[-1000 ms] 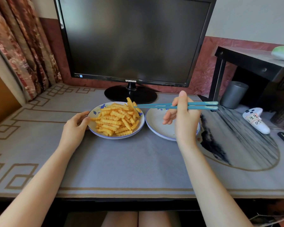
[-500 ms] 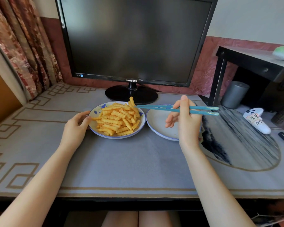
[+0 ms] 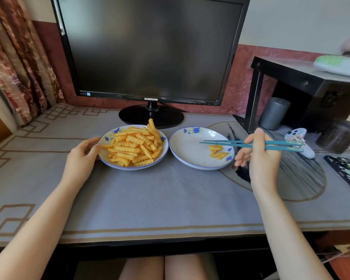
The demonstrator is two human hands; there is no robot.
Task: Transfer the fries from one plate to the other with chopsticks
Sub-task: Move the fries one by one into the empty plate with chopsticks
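A white plate with blue flowers (image 3: 107,160) holds a heap of crinkle-cut fries (image 3: 135,146). My left hand (image 3: 81,158) rests against its left rim with curled fingers. To its right stands a second flowered plate (image 3: 187,150) with a few fries (image 3: 217,152) lying in its right half. My right hand (image 3: 258,158) grips a pair of teal chopsticks (image 3: 240,143) level above that plate, tips pointing left over its middle. The tips hold nothing.
A black monitor (image 3: 150,49) stands just behind the plates, its base (image 3: 151,116) close to them. At the right are a black side table (image 3: 303,77), a grey cylinder (image 3: 274,113), a white controller (image 3: 299,141), a dark basket (image 3: 339,136).
My right hand pulled the chopsticks rightward, from the fry heap to above the right plate. A few fries now show on that plate. The left hand stays at the rim.
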